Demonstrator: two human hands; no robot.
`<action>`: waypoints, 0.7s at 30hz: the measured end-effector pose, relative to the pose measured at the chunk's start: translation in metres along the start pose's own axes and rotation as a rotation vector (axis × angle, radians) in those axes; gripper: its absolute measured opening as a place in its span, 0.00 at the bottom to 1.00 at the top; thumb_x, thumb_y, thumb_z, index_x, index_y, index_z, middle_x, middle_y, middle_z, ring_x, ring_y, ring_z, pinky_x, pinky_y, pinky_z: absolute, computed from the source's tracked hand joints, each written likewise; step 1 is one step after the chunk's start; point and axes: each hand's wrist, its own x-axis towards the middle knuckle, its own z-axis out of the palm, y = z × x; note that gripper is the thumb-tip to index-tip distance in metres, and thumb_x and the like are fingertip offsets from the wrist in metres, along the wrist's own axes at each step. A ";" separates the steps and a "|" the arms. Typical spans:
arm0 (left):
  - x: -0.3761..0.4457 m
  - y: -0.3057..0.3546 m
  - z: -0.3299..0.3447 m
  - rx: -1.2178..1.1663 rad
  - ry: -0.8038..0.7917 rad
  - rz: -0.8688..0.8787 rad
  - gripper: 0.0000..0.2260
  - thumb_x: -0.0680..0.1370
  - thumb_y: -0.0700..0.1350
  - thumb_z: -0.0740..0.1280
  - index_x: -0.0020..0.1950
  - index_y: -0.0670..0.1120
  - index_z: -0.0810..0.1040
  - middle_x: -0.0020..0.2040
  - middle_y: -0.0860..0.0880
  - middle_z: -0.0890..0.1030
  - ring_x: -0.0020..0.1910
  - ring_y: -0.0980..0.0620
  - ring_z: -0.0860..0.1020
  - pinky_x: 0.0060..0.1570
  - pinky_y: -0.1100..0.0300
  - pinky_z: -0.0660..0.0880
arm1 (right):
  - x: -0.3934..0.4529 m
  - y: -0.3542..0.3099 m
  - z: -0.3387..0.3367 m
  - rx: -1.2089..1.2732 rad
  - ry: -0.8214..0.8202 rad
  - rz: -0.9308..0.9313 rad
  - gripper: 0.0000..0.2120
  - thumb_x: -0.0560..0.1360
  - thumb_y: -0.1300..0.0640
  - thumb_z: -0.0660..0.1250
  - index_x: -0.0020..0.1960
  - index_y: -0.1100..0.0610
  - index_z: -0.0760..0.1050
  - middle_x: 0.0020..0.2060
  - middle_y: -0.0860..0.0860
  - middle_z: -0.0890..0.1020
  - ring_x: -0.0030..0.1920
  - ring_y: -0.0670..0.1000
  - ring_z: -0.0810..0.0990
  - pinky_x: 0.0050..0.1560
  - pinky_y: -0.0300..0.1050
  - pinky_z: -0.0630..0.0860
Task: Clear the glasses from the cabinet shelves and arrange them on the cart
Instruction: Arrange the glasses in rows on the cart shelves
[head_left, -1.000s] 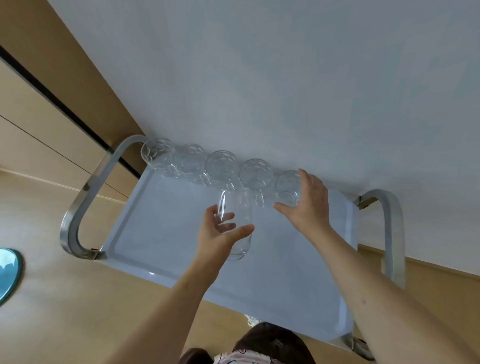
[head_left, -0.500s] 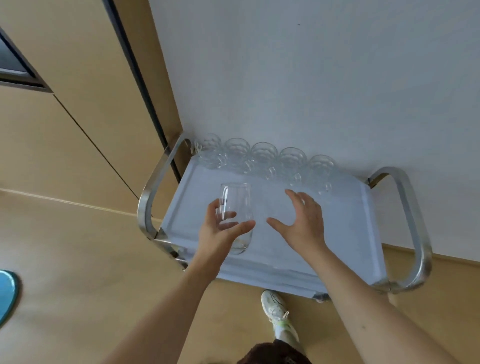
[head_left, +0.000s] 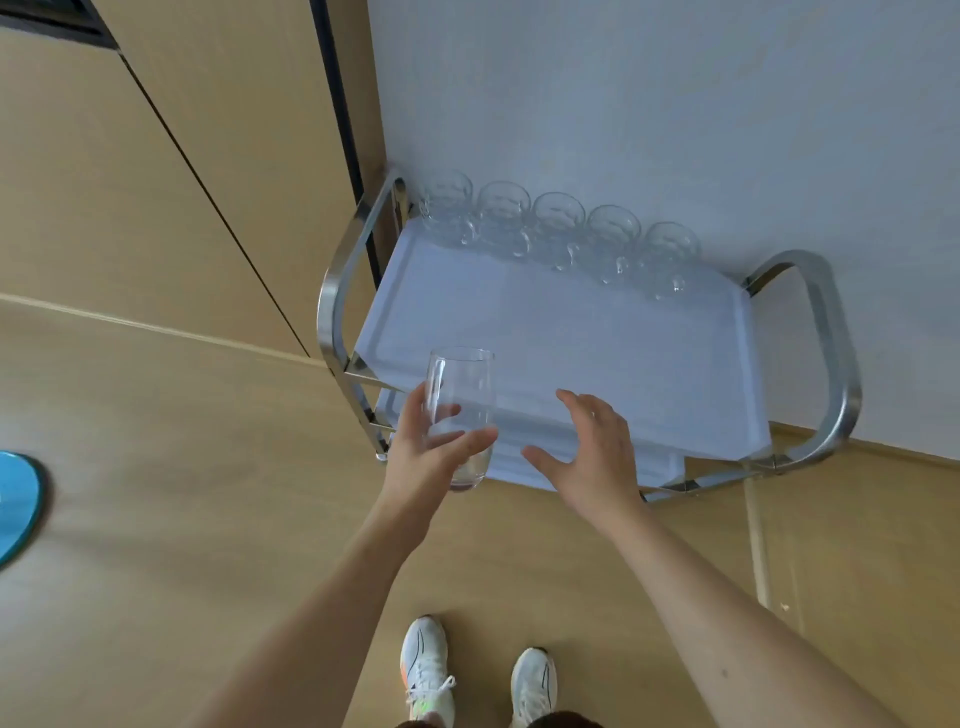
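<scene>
A tall clear tumbler (head_left: 460, 384) is upright in my left hand (head_left: 423, 457), held above the front left corner of the cart's white top tray (head_left: 597, 353). My right hand (head_left: 597, 457) hovers beside it, fingers spread, holding nothing, over the tray's front edge. Several clear handled glass cups (head_left: 558, 234) stand in a row along the tray's back edge, against the wall.
The cart has steel loop handles at the left (head_left: 337, 291) and right (head_left: 831, 364) and a lower white shelf (head_left: 587, 467). A wooden cabinet front (head_left: 171, 171) stands to the left. A blue round object (head_left: 15, 499) lies on the floor. My two shoes (head_left: 478, 670) show below.
My right hand has left the rightmost cup in the row and drawn back to the tray's front edge. The view has pulled away from the cart; the tumbler stays in my left hand.
</scene>
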 end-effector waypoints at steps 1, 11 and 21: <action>-0.004 -0.011 0.002 -0.003 0.002 -0.007 0.36 0.63 0.55 0.81 0.68 0.68 0.70 0.63 0.55 0.77 0.57 0.56 0.82 0.39 0.62 0.80 | -0.006 0.007 0.006 -0.003 -0.017 0.008 0.38 0.73 0.38 0.72 0.78 0.47 0.62 0.76 0.52 0.65 0.76 0.54 0.60 0.75 0.55 0.62; -0.010 -0.142 0.034 -0.024 0.062 -0.093 0.34 0.61 0.54 0.82 0.64 0.68 0.72 0.63 0.53 0.78 0.54 0.55 0.83 0.38 0.59 0.80 | -0.028 0.113 0.088 -0.044 -0.097 0.020 0.37 0.73 0.40 0.74 0.76 0.49 0.66 0.73 0.53 0.68 0.73 0.57 0.64 0.72 0.55 0.65; 0.053 -0.256 0.047 0.027 0.046 -0.004 0.35 0.63 0.53 0.82 0.66 0.64 0.71 0.64 0.52 0.77 0.54 0.56 0.83 0.36 0.67 0.78 | 0.018 0.195 0.178 0.019 -0.009 -0.033 0.35 0.73 0.41 0.74 0.75 0.50 0.68 0.72 0.53 0.70 0.72 0.57 0.65 0.70 0.57 0.67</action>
